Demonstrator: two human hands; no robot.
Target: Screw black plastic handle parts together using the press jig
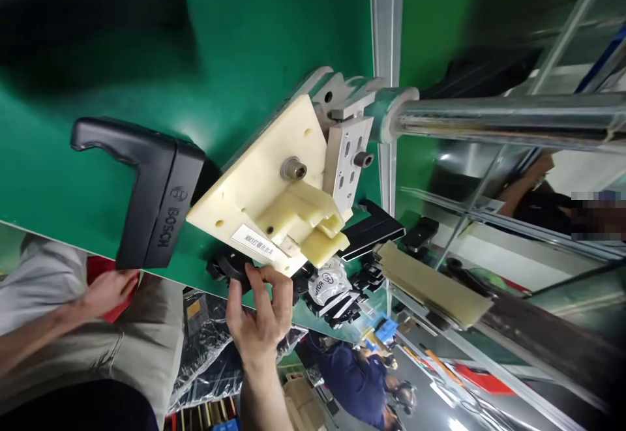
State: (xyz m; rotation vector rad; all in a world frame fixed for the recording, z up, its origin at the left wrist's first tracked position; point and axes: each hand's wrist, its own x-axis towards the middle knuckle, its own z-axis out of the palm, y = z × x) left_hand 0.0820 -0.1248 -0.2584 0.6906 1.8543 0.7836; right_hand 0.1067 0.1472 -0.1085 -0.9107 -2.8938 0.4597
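Note:
A black Bosch housing (156,196) with a handle-like arm lies on the green table (254,33), its lower end over the table's edge. My left hand (110,291) is curled at that lower end and seems to grip it; something red shows behind the hand. A cream plastic fixture plate (259,183) with a metal pin (292,169), a cream block (313,222) and a white label stands in the middle. My right hand (259,317) pinches a black round part (227,267) at the plate's near edge, thumb and fingers closed on it.
A shiny metal rod (503,121) runs right from a grey bracket (347,150) on the fixture. An aluminium rail (386,20) crosses the table. Black parts (372,229), a clear bag (327,284) and a beige slab (425,284) lie beyond. A person in blue (357,379) is nearby.

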